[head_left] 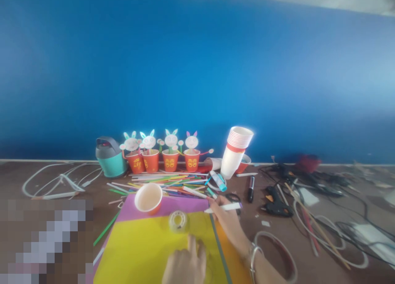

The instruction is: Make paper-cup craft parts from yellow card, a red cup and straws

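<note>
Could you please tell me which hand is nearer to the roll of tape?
The left hand: its extended finger is just on the near side of the roll of tape. The right hand is farther off, to its right.

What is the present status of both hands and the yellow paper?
Left hand over yellow paper, contact unclear. Right hand at paper's upper right corner, white marker across it. Tape roll on yellow; cup on purple sheet.
</note>
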`<action>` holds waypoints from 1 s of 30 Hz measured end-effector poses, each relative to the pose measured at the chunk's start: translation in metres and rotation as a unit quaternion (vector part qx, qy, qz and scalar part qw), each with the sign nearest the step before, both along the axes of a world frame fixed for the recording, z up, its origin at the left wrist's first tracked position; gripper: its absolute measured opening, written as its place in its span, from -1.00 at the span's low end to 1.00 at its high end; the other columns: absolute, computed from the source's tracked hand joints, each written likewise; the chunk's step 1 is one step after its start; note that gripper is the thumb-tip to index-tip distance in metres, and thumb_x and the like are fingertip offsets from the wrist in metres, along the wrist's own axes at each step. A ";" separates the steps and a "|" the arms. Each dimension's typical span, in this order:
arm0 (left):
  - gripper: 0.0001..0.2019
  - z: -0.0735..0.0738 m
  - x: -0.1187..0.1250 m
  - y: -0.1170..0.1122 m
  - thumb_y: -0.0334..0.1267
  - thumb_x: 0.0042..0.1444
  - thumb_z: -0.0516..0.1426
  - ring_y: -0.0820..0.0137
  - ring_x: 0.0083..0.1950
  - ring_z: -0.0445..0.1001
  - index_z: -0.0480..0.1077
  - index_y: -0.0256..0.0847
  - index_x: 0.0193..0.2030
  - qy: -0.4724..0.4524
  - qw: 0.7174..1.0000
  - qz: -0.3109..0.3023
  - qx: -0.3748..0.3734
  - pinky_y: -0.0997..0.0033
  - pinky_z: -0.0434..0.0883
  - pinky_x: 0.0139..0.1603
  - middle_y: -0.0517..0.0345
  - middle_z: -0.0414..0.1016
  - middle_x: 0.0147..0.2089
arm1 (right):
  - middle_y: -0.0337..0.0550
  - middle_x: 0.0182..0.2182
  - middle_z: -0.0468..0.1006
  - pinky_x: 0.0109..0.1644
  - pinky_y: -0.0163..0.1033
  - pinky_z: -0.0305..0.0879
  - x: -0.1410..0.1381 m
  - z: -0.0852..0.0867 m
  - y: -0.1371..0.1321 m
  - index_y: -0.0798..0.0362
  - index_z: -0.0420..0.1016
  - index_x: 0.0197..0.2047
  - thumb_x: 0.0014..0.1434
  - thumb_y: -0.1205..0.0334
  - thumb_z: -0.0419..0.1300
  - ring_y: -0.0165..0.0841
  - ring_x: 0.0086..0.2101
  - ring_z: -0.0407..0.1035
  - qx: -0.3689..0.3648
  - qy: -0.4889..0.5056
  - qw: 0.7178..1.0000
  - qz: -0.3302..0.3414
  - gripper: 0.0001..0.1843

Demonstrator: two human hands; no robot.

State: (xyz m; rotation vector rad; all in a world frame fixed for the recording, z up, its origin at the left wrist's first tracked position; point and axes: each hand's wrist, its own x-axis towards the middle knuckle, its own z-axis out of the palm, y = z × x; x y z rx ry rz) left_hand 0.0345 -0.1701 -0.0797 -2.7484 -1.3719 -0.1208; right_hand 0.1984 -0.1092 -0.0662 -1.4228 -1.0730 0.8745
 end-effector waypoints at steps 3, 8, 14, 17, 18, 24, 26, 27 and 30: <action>-0.57 -0.003 -0.001 0.000 -0.53 0.04 0.01 0.32 -0.50 0.52 0.45 -0.24 0.04 -0.003 1.000 -0.004 -0.003 0.45 0.38 -0.55 -0.23 0.50 -0.03 | -0.42 -0.73 0.14 -0.47 -0.33 0.09 -0.002 0.005 -0.002 -0.03 0.12 -0.64 -0.02 0.13 0.19 -0.44 -0.60 0.12 -0.002 -0.012 1.000 0.000 -0.67; -0.58 -0.007 0.000 0.000 -0.55 0.02 -0.01 0.32 -0.53 0.52 0.47 -0.29 0.00 0.036 0.999 -0.013 0.016 0.43 0.40 -0.57 -0.26 0.51 -0.02 | -0.43 -0.72 0.14 -0.52 -0.36 0.05 -0.009 0.012 -0.010 -0.03 0.09 -0.63 -0.05 0.19 0.14 -0.46 -0.62 0.10 -0.006 -0.064 0.998 0.017 -0.72; -0.61 -0.003 0.001 0.001 -0.53 0.01 0.02 0.29 -0.54 0.53 0.49 -0.31 -0.03 0.049 0.999 -0.009 0.019 0.39 0.46 -0.56 -0.27 0.52 -0.01 | -0.39 -0.70 0.22 -0.55 -0.36 0.06 -0.011 0.002 -0.010 -0.02 0.14 -0.61 -0.07 0.18 0.15 -0.46 -0.62 0.13 -0.040 -0.133 0.987 0.077 -0.76; -0.61 0.000 0.002 0.001 -0.54 0.02 0.02 0.28 -0.53 0.54 0.50 -0.30 -0.04 0.053 0.998 -0.013 0.017 0.37 0.47 -0.57 -0.25 0.52 -0.01 | -0.37 -0.64 0.26 -0.52 -0.36 0.10 -0.009 -0.001 -0.007 -0.01 0.17 -0.59 -0.10 0.24 0.15 -0.45 -0.57 0.16 -0.015 -0.134 0.987 0.088 -0.82; -0.61 0.000 0.002 0.001 -0.54 0.02 0.02 0.28 -0.53 0.54 0.50 -0.30 -0.05 0.054 0.998 -0.016 0.016 0.37 0.47 -0.58 -0.24 0.53 -0.01 | -0.38 -0.65 0.25 -0.52 -0.36 0.09 -0.009 -0.002 -0.007 -0.01 0.16 -0.59 -0.10 0.24 0.15 -0.45 -0.58 0.15 -0.017 -0.130 0.987 0.088 -0.81; -0.62 -0.003 0.000 0.001 -0.53 0.02 0.02 0.31 -0.54 0.53 0.50 -0.29 -0.05 0.046 0.999 -0.015 0.003 0.42 0.43 -0.57 -0.25 0.52 -0.02 | -0.42 -0.77 0.21 -0.49 -0.33 0.13 -0.009 0.000 -0.006 -0.04 0.12 -0.60 0.02 0.12 0.12 -0.45 -0.65 0.14 -0.047 -0.049 0.996 0.052 -0.72; -0.61 -0.005 0.000 0.002 -0.53 0.03 0.01 0.31 -0.52 0.54 0.49 -0.29 -0.03 0.043 0.999 -0.013 0.002 0.43 0.42 -0.56 -0.26 0.52 -0.02 | -0.41 -0.73 0.25 -0.49 -0.33 0.12 -0.010 0.002 -0.006 -0.03 0.13 -0.60 -0.03 0.15 0.16 -0.45 -0.63 0.15 -0.033 -0.044 0.997 0.050 -0.73; -0.61 -0.005 0.000 0.002 -0.53 0.03 0.01 0.31 -0.52 0.54 0.48 -0.29 -0.02 0.043 0.999 -0.014 0.001 0.43 0.42 -0.56 -0.26 0.52 -0.02 | -0.41 -0.71 0.25 -0.50 -0.34 0.11 -0.011 0.003 -0.006 -0.03 0.14 -0.60 -0.07 0.18 0.18 -0.45 -0.63 0.15 -0.027 -0.050 0.997 0.048 -0.74; -0.59 -0.006 0.000 0.002 -0.54 0.05 -0.01 0.30 -0.51 0.54 0.45 -0.28 0.01 0.048 0.999 -0.019 -0.004 0.41 0.43 -0.56 -0.26 0.51 -0.02 | -0.41 -0.68 0.23 -0.53 -0.36 0.07 -0.012 0.005 -0.007 -0.03 0.13 -0.61 -0.09 0.21 0.17 -0.45 -0.61 0.14 -0.016 -0.075 0.997 0.034 -0.76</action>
